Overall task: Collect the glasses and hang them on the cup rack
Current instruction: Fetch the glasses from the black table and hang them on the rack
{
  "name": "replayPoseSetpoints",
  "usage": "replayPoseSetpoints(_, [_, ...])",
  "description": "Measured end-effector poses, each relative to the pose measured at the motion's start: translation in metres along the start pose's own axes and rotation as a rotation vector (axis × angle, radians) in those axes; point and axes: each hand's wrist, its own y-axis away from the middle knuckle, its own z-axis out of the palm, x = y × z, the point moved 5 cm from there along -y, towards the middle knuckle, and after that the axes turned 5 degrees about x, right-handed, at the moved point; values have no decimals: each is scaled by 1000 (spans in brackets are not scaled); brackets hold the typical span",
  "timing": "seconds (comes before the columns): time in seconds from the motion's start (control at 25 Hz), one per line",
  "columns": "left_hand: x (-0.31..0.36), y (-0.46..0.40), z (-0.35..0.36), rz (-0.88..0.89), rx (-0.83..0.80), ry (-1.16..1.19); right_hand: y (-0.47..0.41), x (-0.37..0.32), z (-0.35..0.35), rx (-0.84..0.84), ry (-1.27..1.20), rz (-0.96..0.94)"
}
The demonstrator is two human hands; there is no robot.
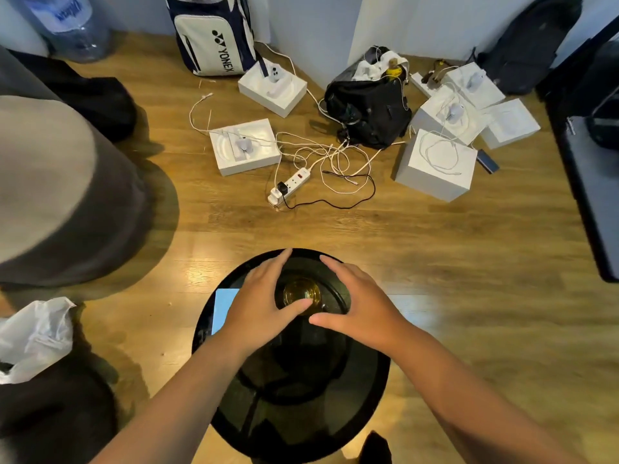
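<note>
Flanking a glass (302, 295) on the round black table (368, 396) | left hand (264, 303): fingers extended, thumb at the rim, grip uncertain | right hand (355, 306): spread open beside it, holding nothing | floor beyond: white boxes (435, 169), power strip (294, 182).

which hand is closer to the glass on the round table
Left, narrowly. The left hand cups the glass from its left, thumb at the rim. The right hand curves around its right side, slightly apart.
</note>
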Motion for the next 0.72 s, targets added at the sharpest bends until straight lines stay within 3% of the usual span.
replayPoseSetpoints(0.36, [-55, -22, 84, -36, 0, -99, -30, 70, 53, -20, -11, 47])
replayPoseSetpoints(0.72, [-67, -29, 125, -36, 1, -147, -41, 93, 76, -6, -61, 71])
